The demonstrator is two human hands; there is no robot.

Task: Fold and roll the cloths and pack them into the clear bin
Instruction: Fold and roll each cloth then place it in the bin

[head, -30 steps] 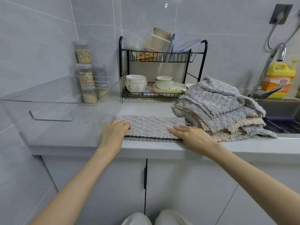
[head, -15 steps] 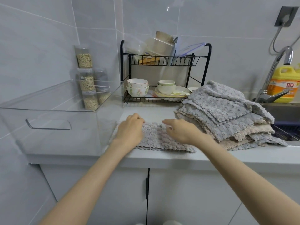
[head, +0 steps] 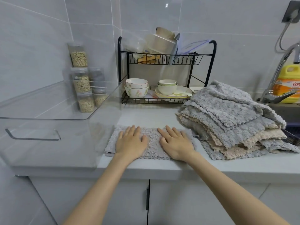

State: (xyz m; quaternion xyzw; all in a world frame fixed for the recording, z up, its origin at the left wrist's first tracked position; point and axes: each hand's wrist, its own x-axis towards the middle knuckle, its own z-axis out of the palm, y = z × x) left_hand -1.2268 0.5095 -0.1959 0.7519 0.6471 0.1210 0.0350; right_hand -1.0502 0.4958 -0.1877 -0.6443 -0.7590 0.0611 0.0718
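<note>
1. On the table point(head: 146, 114), near its front edge, we have one grey cloth point(head: 152, 143) folded into a long strip. It lies just beside the clear bin point(head: 48, 118), and its right end reaches the foot of the pile of cloths point(head: 227, 114).
2. Our left hand point(head: 129, 142) and right hand point(head: 176, 143) lie palm down on the strip, side by side. The fingers point(head: 131, 131) are straight and slightly spread, pressing the cloth and pinching nothing.
3. We judge the step in hand to be flattening the fold; rolling has not yet begun.
4. The next move probably calls for curling our fingers under one short end and rolling the strip tightly along its length, keeping the edges even.
5. We see no cloth in the bin, so the pile still waits.
</note>
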